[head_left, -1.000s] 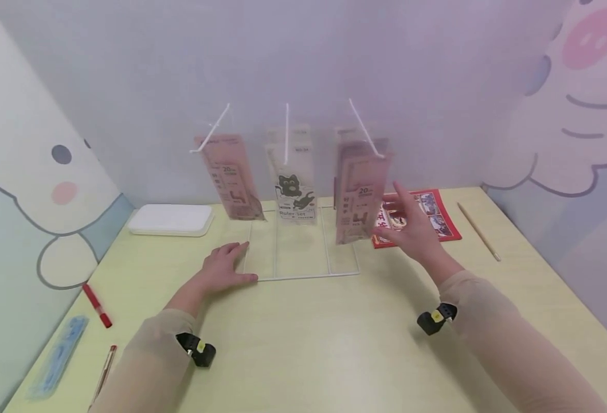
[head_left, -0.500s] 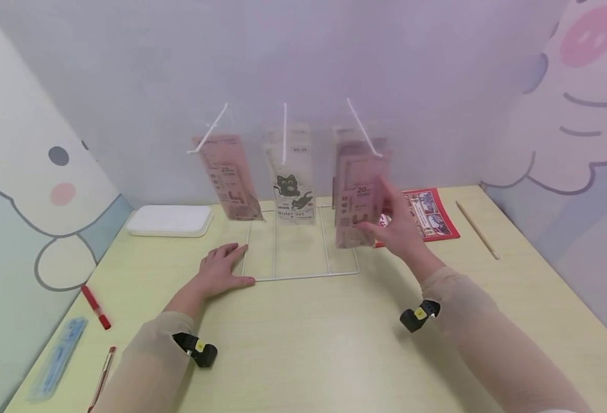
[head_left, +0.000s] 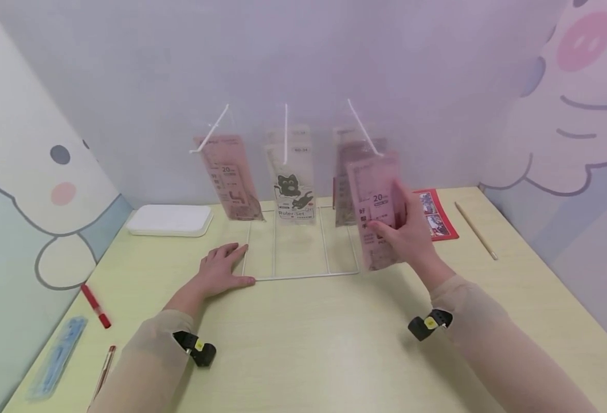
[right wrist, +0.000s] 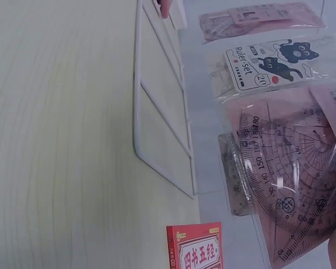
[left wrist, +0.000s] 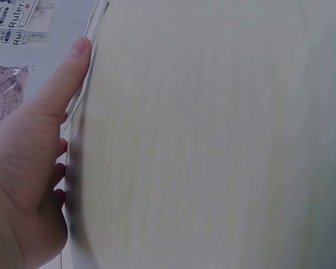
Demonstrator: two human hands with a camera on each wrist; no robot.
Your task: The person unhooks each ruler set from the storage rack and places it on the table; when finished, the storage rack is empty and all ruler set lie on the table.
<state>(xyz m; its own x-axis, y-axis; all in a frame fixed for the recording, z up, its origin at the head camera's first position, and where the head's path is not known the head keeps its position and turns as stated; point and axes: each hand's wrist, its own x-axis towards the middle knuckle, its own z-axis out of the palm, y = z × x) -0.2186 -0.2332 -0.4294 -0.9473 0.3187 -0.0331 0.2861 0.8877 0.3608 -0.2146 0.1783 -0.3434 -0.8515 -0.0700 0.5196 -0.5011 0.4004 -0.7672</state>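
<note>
Yellow table (head_left: 303,344) bears wire rack (head_left: 300,276), white box (head_left: 170,219), booklet (head_left: 439,215).

Two bare hands, left hand (head_left: 223,268), right hand (head_left: 411,229), snug sheer beige sleeves behind the fingers, small black wrist clip with yellow dot on each

Shop-like stationery display: ruler sets (head_left: 294,183) hang on wire rack (head_left: 303,252).

Soft even indoor light, faint shadows, hazy head view, motion-blurred left wrist view
</note>
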